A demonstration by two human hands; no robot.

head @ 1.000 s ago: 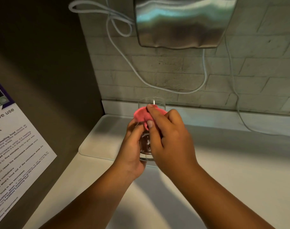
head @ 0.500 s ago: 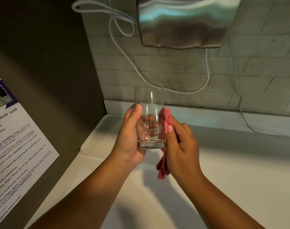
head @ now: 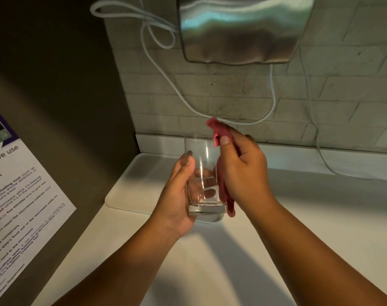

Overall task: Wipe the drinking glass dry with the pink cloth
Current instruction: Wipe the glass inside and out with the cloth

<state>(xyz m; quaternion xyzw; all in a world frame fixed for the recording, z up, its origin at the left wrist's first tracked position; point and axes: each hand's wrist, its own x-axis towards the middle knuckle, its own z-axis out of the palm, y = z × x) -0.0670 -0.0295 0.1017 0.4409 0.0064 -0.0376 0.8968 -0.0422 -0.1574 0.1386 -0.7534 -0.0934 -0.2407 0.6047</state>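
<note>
Pressing pink cloth (head: 224,182) against glass (head: 202,173) — counter (head: 298,228) open.

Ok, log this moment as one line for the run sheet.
phase: wiping outer side | left hand: holds drinking glass upright above counter | right hand: presses pink cloth on glass's right wall

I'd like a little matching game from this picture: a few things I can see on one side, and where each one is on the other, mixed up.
Things:
1. drinking glass
2. pink cloth
3. printed notice
4. steel box

Places:
A. high on the brick wall
B. in the right hand
C. on the dark panel at left
D. in the left hand

Pairs: 1-D, 2-B, 3-C, 4-A
</note>
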